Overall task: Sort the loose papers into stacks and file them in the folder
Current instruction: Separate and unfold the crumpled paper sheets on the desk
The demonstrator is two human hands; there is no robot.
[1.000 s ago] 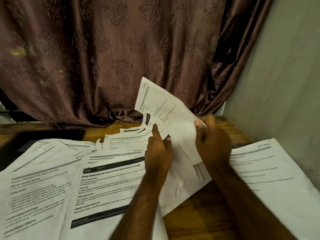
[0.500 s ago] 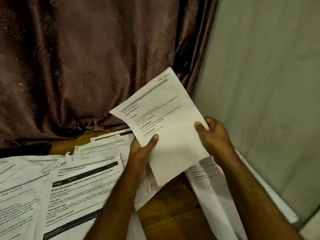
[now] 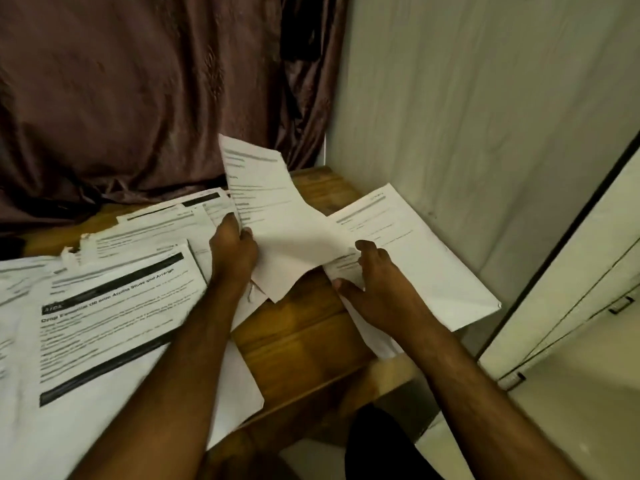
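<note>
My left hand (image 3: 233, 249) grips a small bundle of printed sheets (image 3: 266, 209) by its left edge, holding it tilted above the wooden table (image 3: 298, 337). My right hand (image 3: 375, 278) rests with spread fingers on a stack of papers (image 3: 415, 258) at the table's right corner, its fingertips touching the lower right edge of the held bundle. More loose printed pages (image 3: 114, 296), one with a black header bar, lie spread over the left of the table. No folder is in view.
A brown patterned curtain (image 3: 138, 98) hangs behind the table. A pale wall (image 3: 467, 116) stands close on the right, and a white cabinet (image 3: 571, 306) with a handle is at the far right. The right stack overhangs the table's edge.
The view has swung right. My right hand let go of the held sheet and came down onto the right-hand stack. The bundle in my left hand has dropped lower and tilted.
</note>
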